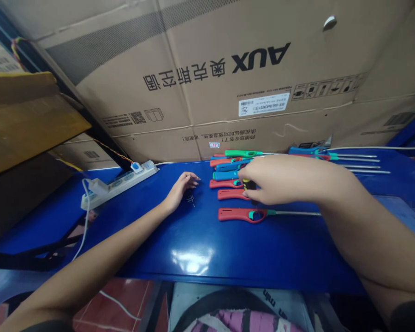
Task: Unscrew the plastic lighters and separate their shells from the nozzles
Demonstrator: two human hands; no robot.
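Note:
My right hand [280, 180] is closed around a screwdriver [249, 184] with a yellow and black handle, pointing down above the nearest red lighter [238, 214]. That long-nosed lighter lies on the blue table with its metal tube to the right. My left hand [181, 189] rests on the table with its fingers loosely bent and apart, seemingly holding nothing. Beside it lies a small cluster of screws [191, 199]. Several more lighters lie in a row behind, among them a red one [228, 194], a blue one [225, 175] and a green one [242, 153]; my right hand covers parts of them.
A large cardboard box [193, 101] stands upright along the back of the blue table [152, 249]. On the left, a white power strip [121, 184] with plugs and a trailing cable [87, 221] lies near a yellow-brown box [24, 120]. Another blue lighter [304, 151] lies at back right.

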